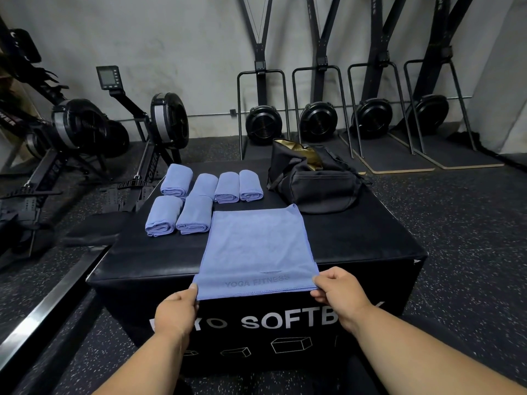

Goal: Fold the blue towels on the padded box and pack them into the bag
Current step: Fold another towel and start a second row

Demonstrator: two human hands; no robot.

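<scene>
1. Blue towel (pixel 253 249) spread flat on top of the padded box (pixel 356 240), near edge hanging just over the front lip, "YOGA FITNESS" printed along that edge.
2. Left hand (pixel 175 312) pinching the near-left corner, at roughly 7 o'clock from the towel's middle; thumb on top, fingers curled underneath.
3. Right hand (pixel 338 292) pinching the near-right corner, around 5 o'clock; fingers curled round the hem. Both corners held, cloth stretched smooth between them.
4. Folded towels: six of them, same blue, parked at about 11 o'clock from the flat one. Front pair (pixel 179 216) side by side and touching, just beside the flat towel's far-left corner. Back row of four (pixel 212 185) behind them, packed close.
5. Black bag (pixel 312 183) at about 1 o'clock on the far-right part of the box top, unzipped, tan lining showing. Near the flat towel's far-right corner; can't tell if touching.
6. Box itself: black, soft-looking, white lettering "SOFTB" readable on the front, partly hidden behind both wrists, with little box outlines drawn below.
7. Room: gym, dark speckled rubber floor (pixel 456 223). Rowing machines (pixel 119 129) off at 10 o'clock, a row of upright fan-wheel machines (pixel 318 121) against the grey wall from 12 to 2 o'clock.
</scene>
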